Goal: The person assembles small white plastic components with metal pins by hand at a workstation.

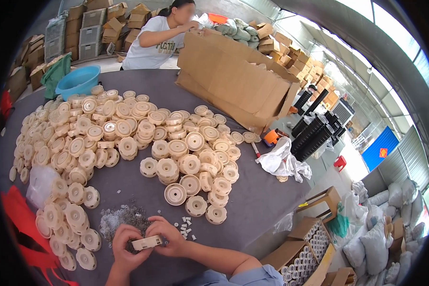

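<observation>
A cream, wheel-like plastic part (pixel 147 243) is held on edge between my two hands, low over the near side of the table. My left hand (pixel 125 242) grips its left end with bent fingers. Around the right end close the fingers of my right hand (pixel 170 238). Just beyond them lies a pile of tiny dark and clear pieces (pixel 128 217), partly covered by my left hand. Several small white plastic pieces (pixel 185 225) are scattered to the right of my right hand. Heaps of similar cream wheel-like parts (pixel 175 194) spread over the table's middle and left.
A large cardboard box (pixel 233 78) stands at the table's far side, with another person (pixel 150 43) behind it. A blue basin (pixel 78 81) sits far left. White cloth (pixel 283 159) lies on the right edge. Cartons of cylindrical parts (pixel 298 262) stand lower right.
</observation>
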`<action>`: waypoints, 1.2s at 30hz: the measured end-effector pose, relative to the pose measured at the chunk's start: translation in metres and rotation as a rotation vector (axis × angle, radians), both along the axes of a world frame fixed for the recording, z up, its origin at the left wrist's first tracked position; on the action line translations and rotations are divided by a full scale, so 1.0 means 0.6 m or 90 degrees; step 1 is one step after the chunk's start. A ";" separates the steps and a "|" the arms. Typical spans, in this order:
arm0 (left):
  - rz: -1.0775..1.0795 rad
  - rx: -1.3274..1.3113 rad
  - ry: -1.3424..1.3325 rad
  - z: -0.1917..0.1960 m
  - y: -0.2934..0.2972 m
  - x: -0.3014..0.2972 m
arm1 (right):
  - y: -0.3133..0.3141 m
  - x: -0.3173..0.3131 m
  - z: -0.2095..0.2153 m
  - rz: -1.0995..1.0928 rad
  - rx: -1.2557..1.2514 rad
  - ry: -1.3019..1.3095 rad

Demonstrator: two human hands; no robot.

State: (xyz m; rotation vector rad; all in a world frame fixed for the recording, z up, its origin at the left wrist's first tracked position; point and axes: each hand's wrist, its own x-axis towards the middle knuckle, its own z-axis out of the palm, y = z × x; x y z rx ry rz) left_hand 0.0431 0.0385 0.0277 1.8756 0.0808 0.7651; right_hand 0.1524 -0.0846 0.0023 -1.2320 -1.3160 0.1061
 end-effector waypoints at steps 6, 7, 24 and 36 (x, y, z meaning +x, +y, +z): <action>-0.031 -0.036 0.019 -0.006 0.007 0.001 | -0.003 0.005 -0.002 0.054 -0.026 0.050; -0.039 -0.035 0.023 -0.005 0.007 0.002 | -0.004 0.005 0.000 0.077 -0.041 0.072; -0.029 -0.026 -0.001 -0.014 0.002 0.002 | -0.008 0.008 -0.011 0.135 -0.106 0.188; 0.003 0.040 -0.036 -0.006 -0.004 0.000 | -0.005 -0.002 -0.018 0.087 -0.042 0.205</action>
